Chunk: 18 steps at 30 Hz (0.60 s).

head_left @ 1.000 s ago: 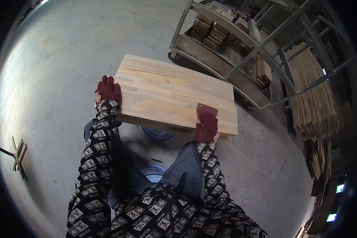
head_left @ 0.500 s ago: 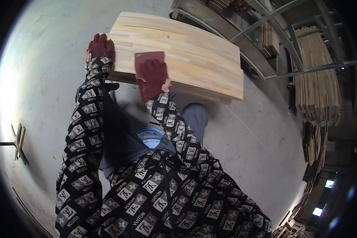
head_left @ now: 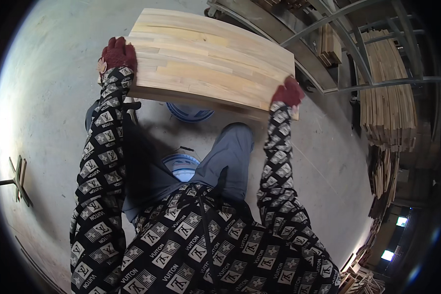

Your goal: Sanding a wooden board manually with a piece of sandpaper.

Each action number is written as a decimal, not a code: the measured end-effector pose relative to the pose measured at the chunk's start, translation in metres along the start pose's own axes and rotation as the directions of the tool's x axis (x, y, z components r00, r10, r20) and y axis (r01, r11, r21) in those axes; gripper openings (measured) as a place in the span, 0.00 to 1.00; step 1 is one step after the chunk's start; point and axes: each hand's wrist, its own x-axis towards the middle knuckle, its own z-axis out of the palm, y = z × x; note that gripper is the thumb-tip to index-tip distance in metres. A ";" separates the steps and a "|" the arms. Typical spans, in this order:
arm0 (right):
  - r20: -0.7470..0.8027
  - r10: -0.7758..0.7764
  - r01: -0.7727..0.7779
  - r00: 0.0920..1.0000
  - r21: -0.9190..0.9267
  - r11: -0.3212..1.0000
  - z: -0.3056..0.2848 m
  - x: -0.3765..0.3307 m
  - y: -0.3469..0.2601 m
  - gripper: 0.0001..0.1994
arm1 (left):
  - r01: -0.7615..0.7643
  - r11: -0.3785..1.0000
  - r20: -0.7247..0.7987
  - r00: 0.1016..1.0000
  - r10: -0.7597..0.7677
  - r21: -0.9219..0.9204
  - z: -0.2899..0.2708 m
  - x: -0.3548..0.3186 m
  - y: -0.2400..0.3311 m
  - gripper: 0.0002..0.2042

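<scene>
Wooden panel (head_left: 206, 59): lies in the upper middle of the frame, pale wood in joined strips, its face up and its near edge slanting down toward the right.
Left glove: the left hand (head_left: 118, 54), in dark red, is at the panel's left end, fingers side by side and pointing up the frame; whether they clamp the edge I cannot tell.
Right glove: the right hand (head_left: 290, 91), also dark red, is at the panel's near right corner; it is blurred, so I cannot tell whether its fingers close on wood or on anything else.
Step in hand: by my judgement, handling the panel from both ends, one hand to each.
Next move calls for: I judge, a steady left hand and even control at the right corner.
Buckets: a blue bucket (head_left: 190, 111) shows just below the panel's near edge; a second, light-blue bucket (head_left: 181, 166) is between the legs, lower down the frame.
Upper right: a metal cart (head_left: 259, 27), with stacked boards (head_left: 387, 93) beyond.
Left side: a wooden stand (head_left: 19, 179), well apart from the panel.
</scene>
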 end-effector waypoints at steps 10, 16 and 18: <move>-0.041 -0.765 0.698 0.642 0.443 0.562 0.032 -0.099 -0.150 0.23 | -0.051 0.998 0.039 0.998 0.052 -0.038 -0.002 0.005 -0.002 0.23; 0.000 -0.242 0.231 0.970 0.297 0.926 -0.005 -0.018 0.005 0.23 | -0.035 0.999 0.057 0.998 0.037 -0.033 -0.003 0.004 -0.002 0.24; -0.214 -0.175 0.233 0.961 0.287 0.929 -0.016 0.007 0.041 0.16 | -0.043 0.999 0.050 0.998 0.044 -0.017 -0.002 0.004 -0.002 0.25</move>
